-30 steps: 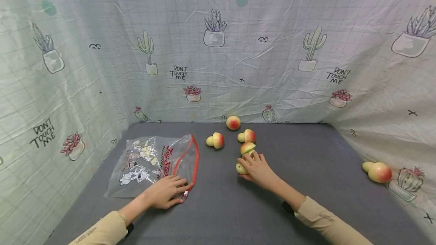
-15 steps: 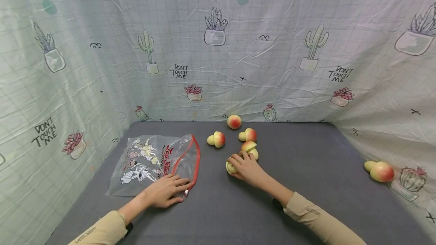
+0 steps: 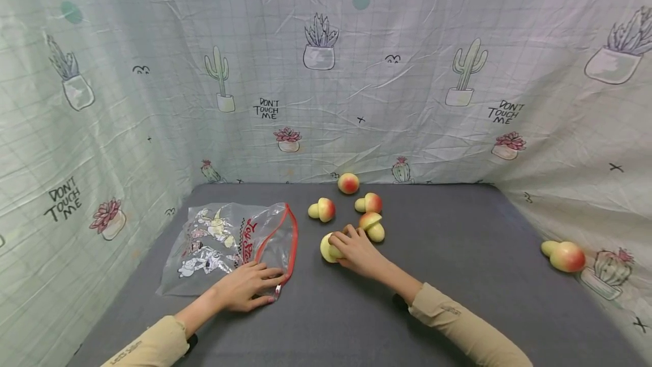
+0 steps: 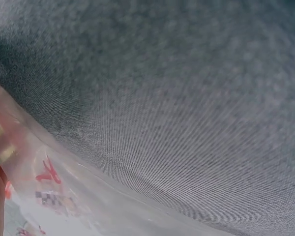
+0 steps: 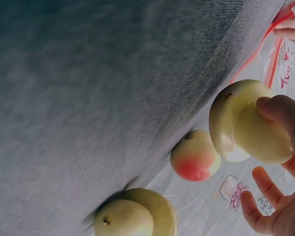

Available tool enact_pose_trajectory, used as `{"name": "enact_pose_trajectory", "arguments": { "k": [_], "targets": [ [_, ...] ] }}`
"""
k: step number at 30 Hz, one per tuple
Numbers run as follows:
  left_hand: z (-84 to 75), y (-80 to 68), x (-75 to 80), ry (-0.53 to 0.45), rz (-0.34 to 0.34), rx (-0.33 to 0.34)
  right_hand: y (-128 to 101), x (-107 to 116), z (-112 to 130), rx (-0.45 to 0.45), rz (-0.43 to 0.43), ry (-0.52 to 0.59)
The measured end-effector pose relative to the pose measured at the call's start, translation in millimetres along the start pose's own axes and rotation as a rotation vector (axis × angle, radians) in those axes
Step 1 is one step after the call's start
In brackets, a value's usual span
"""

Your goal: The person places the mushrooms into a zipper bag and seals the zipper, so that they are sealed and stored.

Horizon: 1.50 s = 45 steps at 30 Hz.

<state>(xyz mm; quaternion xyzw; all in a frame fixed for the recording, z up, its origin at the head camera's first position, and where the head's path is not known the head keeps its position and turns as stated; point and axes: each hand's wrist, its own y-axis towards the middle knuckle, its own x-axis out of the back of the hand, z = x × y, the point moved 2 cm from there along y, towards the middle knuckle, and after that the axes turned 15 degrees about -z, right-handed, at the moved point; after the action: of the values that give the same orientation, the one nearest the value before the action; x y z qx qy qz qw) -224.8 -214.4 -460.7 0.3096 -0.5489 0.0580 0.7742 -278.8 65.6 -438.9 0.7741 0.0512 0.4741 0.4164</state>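
My right hand [image 3: 360, 255] grips a toy mushroom [image 3: 327, 247] by its pale yellow stem. In the right wrist view, the thumb and fingers pinch that stem, and the broad underside of the cap shows beyond it. To the left, a clear plastic zip bag [image 3: 175, 276] with a red zipper edge and printed cartoon figures lies flat. My left hand [image 3: 243, 287] rests on the bag's near right corner by the zipper, its fingers relaxed. Past the right hand lies another mushroom [image 3: 376, 232] with a yellow and red cap.
More toy mushrooms lie at the back: one on its side [image 3: 326, 209], one near the middle [image 3: 374, 203], and a round red-yellow one [image 3: 348, 183] by the curtain. A further mushroom [image 3: 567, 257] lies at the far right. A patterned curtain [image 3: 372, 84] encloses the grey table [image 3: 458, 231].
My right hand has moved left toward the bag with the mushroom in its grip, uncovering the mushroom behind it. My left hand stays in place on the bag.
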Motion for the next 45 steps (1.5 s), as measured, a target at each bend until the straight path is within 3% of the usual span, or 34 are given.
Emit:
{"name": "enact_pose_trajectory", "arguments": {
  "k": [10,22,34,40,45],
  "targets": [
    [1.2,0.3,-1.4,0.003,-0.028,-0.006,9.9,-7.3,5.7,-0.013,-0.005,0.096],
    [-0.8,-2.3,-4.8,0.028,-0.089,-0.034,13.3,-17.4,6.0,-0.056,0.057,0.107],
    [-1.6,1.2,-0.6,0.035,-0.083,-0.044,34.3,-30.2,15.5,-0.128,0.127,0.205],
    [-3.2,2.9,-0.5,0.059,-0.064,-0.049,47.0,-40.5,25.9,-0.086,0.153,0.115],
    [-3.4,3.6,-0.2,0.062,-0.050,-0.038,55.7,-46.0,31.9,-0.056,0.119,0.031]
  ]
}}
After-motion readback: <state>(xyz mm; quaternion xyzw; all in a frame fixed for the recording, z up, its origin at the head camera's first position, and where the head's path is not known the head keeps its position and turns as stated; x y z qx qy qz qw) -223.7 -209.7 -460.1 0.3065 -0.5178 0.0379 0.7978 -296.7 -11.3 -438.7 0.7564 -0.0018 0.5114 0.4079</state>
